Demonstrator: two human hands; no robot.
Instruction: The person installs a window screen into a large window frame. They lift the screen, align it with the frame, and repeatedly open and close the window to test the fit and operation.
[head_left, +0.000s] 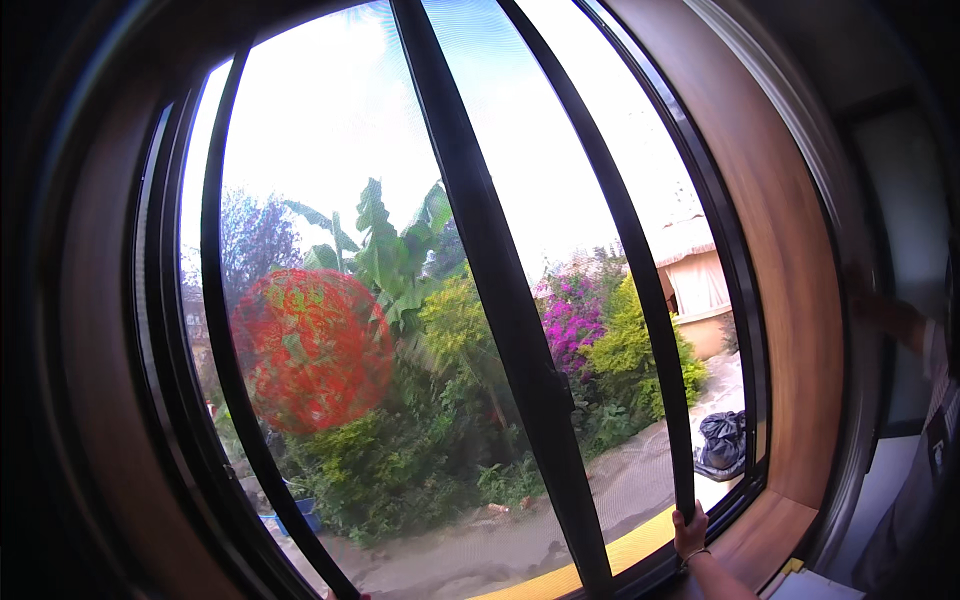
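Note:
A large window with several black upright bars fills the view. My right hand [688, 533] is at the lower right, its fingers closed round the foot of a slim black sash frame [640, 270]. A dark band circles that wrist. Only a sliver of my left hand [362, 596] shows at the lower edge, beside the bottom of the left black upright [222, 310]; its fingers are mostly cut off. Between them stands a wider black upright [490, 240] with a small catch on its side. Fine mesh shows across part of the opening.
Wooden lining [800, 330] surrounds the window, with a yellow strip [640, 537] along its bottom. Outside are shrubs, purple blossoms [573, 325] and a black bag [722, 438]. A round red speckled patch [312, 350] overlays the greenery. Another person's arm [895, 320] shows at right.

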